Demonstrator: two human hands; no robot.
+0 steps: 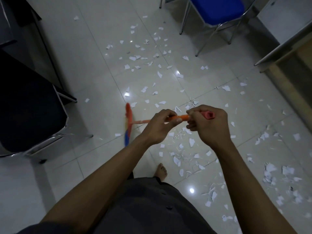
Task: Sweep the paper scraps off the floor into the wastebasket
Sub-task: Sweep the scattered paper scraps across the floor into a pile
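Both my hands hold an orange broom handle in front of me. My left hand grips the handle lower down, and my right hand grips it near its red end cap. The broom head, orange with blue bristles and blurred, lies on the floor to the left of my hands. White paper scraps lie scattered over the pale tiled floor ahead, below my hands and in thicker heaps at the right. No wastebasket is in view.
A black-seated chair with chrome legs stands at the left, and a dark desk behind it. A blue-seated chair stands at the top. A white and wood cabinet lines the right. My bare foot is on the tiles.
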